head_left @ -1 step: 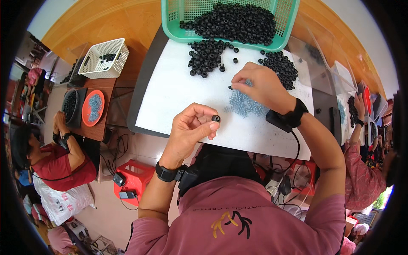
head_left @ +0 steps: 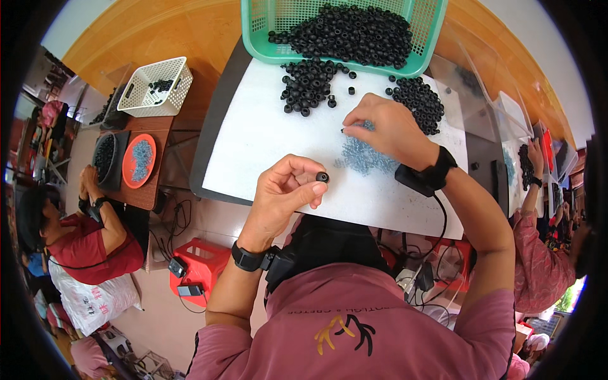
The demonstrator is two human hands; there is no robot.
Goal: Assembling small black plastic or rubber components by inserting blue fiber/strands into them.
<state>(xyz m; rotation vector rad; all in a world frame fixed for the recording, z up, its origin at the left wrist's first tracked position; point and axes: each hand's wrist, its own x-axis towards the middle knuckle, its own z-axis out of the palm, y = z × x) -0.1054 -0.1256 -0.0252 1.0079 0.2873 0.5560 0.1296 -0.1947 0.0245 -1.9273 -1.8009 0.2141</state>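
Observation:
Between thumb and forefinger, my left hand [head_left: 288, 187] pinches a small black cylindrical part [head_left: 323, 177], its hollow end showing. My right hand [head_left: 389, 126] is closed in a pinch above a heap of small clear-blue pieces [head_left: 362, 157]. A tiny dark bit shows at its fingertips, too small to name. Beyond my hands lies a pile of black round parts [head_left: 307, 85] with holes. Another pile of smaller black parts [head_left: 418, 104] sits partly behind my right hand. All this rests on a white sheet [head_left: 247, 120] on the table.
A green basket [head_left: 250, 47] full of black parts stands at the far edge. Clear plastic panels [head_left: 472, 82] rise at the right. On the left, a co-worker [head_left: 95, 234] sits by an orange plate [head_left: 130, 177] and a white basket [head_left: 152, 107]. A red stool [head_left: 202, 269] stands below.
My right hand has shifted very slightly to the left over the blue pieces. My left hand holds its place with the black part.

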